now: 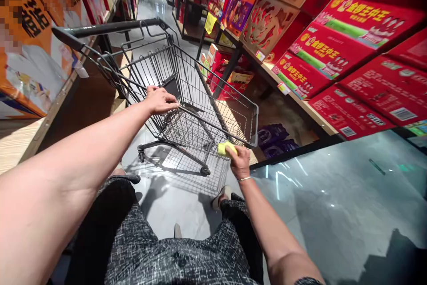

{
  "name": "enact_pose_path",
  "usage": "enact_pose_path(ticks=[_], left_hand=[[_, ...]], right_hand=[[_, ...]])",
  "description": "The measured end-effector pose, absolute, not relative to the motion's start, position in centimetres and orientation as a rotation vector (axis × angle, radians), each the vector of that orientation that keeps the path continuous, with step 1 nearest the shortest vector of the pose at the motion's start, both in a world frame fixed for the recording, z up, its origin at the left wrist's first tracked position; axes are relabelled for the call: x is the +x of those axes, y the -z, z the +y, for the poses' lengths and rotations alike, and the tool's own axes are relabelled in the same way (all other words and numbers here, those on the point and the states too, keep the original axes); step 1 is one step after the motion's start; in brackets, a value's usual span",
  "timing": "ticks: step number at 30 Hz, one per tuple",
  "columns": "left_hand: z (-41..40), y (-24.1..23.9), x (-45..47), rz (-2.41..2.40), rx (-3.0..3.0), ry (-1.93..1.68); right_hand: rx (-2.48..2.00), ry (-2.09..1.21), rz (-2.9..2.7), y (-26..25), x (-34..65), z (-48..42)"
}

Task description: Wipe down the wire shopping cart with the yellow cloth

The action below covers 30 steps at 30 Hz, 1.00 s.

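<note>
A dark wire shopping cart [213,111] stands in a shop aisle in front of me, its basket holding nothing that I can see. My left hand [160,99] is closed over the basket's near left rim. My right hand [239,160] is wrapped round a small yellow sponge-like pad [225,148] and presses it against the basket's lower right edge, near the corner. A thin bracelet sits on my right wrist. The cart's black push handle [110,28] is at the far end, away from me.
Shelves with red gift boxes [333,49] line the right side, with dark blue packs [273,136] on the floor beneath. Orange boxes [30,40] fill the wooden shelf on the left. The glossy grey floor [333,205] runs on down the aisle beyond the cart.
</note>
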State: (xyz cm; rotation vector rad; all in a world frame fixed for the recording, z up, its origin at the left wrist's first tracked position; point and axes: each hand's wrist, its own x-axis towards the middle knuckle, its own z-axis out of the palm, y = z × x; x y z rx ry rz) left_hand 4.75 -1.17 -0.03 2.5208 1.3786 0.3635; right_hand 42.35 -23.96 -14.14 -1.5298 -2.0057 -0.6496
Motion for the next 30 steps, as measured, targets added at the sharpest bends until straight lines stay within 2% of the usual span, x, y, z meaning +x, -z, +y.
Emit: enact_pose_path(ticks=[3, 5, 12, 15, 18, 23, 26, 30], left_hand=[[-2.2, 0.2, 5.4, 1.429, 2.574, -0.345], [-3.6, 0.1, 6.8, 1.425, 2.641, -0.341], [-9.2, -0.2, 16.8, 1.013, 2.737, -0.264], [-10.4, 0.9, 20.2, 1.028, 2.649, -0.146], [-10.9, 2.1, 21.6, 1.054, 2.683, -0.145], [-11.1, 2.7, 21.6, 1.059, 2.69, -0.195], [-11.5, 2.5, 21.2, 1.053, 2.67, -0.254], [-12.1, 2.4, 20.6, 1.022, 2.651, -0.279]], right_hand=[[-1.473, 0.822, -1.829, 10.0, 44.3, -24.3], [-1.492, 0.813, -1.787, 9.7, 45.2, -24.4], [-1.771, 0.398, -1.91, 19.4, 44.0, -25.8], [-1.746, 0.346, -1.933, 20.9, 43.3, -26.9], [-1.701, 0.333, -1.933, 18.1, 43.5, -27.1], [-1.634, 0.424, -1.804, 9.4, 43.4, -24.5], [-1.665, 0.282, -1.955, 6.6, 43.2, -22.7], [-1.625, 0.04, -2.142, 5.6, 44.9, -22.2]])
